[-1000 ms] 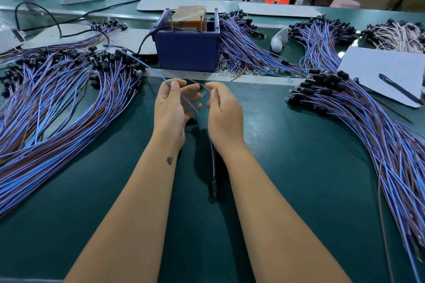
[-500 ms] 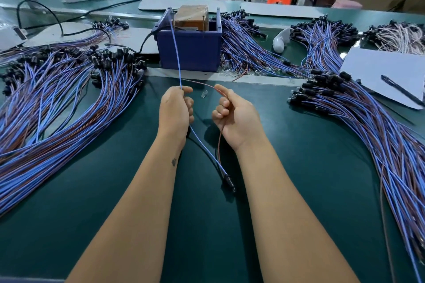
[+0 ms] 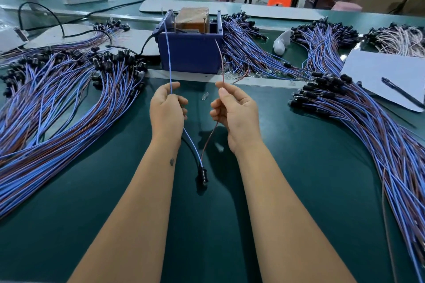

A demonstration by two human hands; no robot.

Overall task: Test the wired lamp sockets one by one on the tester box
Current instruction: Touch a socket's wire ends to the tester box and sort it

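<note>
One socket's two leads held up toward the tester box

At lower centre the black socket [image 3: 202,174] hangs over bare green desk [image 3: 299,190] between the wire piles; left hand [image 3: 167,110] fingers pinch the blue wire [image 3: 168,53], right hand [image 3: 236,112] the brown wire [image 3: 221,62], now spread wider, tips reaching the tester box [image 3: 190,53] at upper centre.

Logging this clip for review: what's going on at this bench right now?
A person is testing one wired lamp socket. The left hand pinches its blue wire, the right hand its brown wire, both ends raised toward the blue tester box. The socket hangs between the forearms. Socket bundles lie on both sides.
</note>
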